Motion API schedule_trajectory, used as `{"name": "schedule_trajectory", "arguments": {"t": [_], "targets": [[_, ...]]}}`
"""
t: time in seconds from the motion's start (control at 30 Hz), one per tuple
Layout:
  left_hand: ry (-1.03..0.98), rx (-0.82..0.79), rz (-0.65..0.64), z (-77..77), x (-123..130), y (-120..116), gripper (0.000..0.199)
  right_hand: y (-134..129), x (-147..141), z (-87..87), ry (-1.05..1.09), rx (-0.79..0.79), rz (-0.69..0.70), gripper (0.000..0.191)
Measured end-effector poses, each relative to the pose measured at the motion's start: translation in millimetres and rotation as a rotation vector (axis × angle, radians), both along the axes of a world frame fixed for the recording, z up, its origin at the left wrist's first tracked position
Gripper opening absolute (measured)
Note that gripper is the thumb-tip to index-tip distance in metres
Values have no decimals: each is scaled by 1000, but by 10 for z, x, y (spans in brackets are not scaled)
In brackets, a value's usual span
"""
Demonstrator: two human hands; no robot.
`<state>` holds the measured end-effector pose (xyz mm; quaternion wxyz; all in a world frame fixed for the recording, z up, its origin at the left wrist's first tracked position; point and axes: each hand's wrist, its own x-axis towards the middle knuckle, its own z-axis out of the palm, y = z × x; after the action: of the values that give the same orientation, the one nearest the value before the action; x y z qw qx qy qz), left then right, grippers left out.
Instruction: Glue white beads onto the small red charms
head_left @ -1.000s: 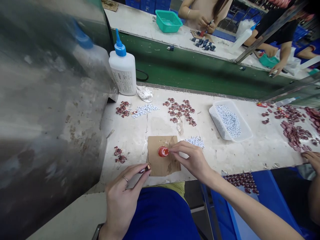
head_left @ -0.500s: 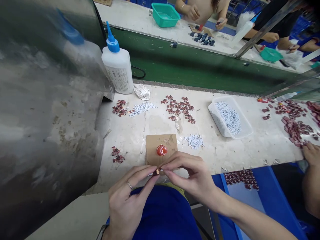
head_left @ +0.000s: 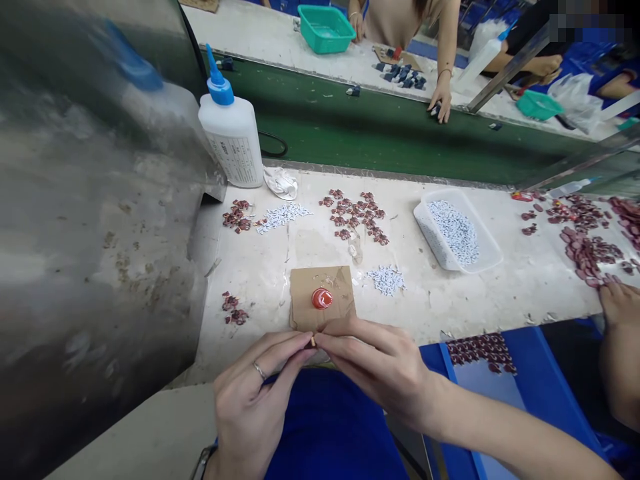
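Near the table's front edge, my left hand (head_left: pixel 260 393) pinches a small brown piece (head_left: pixel 313 341) with a pale part. My right hand (head_left: pixel 385 363) meets it there, its fingertips pressed together against the same piece. Just beyond my fingers lies a cardboard square (head_left: pixel 305 287) bearing a small round cap of red, glossy stuff (head_left: pixel 322 299). A little heap of white bits (head_left: pixel 387 280) sits right of the cardboard. Brown figure-like pieces are grouped behind it (head_left: pixel 356 212) and at the left (head_left: pixel 235 309).
A white glue bottle (head_left: pixel 231 137) stands back left beside a metal housing (head_left: pixel 100 220). A clear tub of white bits (head_left: pixel 457 233) is at right. Blue tray (head_left: pixel 540 373) lies below. Beyond the green belt (head_left: pixel 310 120), a person's hand (head_left: pixel 441 97) touches a dark piece.
My right fingers have closed in on the piece, and the white bit at their tips no longer shows. Across the belt, a person's hand has reached down onto it with a dark piece.
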<state>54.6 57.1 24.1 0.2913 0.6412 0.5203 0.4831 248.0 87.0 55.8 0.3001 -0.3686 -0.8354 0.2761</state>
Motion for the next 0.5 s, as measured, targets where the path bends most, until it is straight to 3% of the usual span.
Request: {"name": "schedule_trajectory", "arguments": {"t": [0.07,0.23,0.37,0.43,0.5], "targets": [[-31,-13,4,5,8,11,31,15,10,26,19,-36,-12,31],[-107,-67,63,14,57,12,32,35,5,77,243,-312,-151,27],[-129,-137,63,-35,89,-13,35,83,-32,84,315,-524,-128,21],[-94,-166,71,-73,66,-31,38,222,10,25,305,-553,-122,12],[-24,-173,104,-106,12,-58,41,486,127,-98,282,-492,-215,11]]}}
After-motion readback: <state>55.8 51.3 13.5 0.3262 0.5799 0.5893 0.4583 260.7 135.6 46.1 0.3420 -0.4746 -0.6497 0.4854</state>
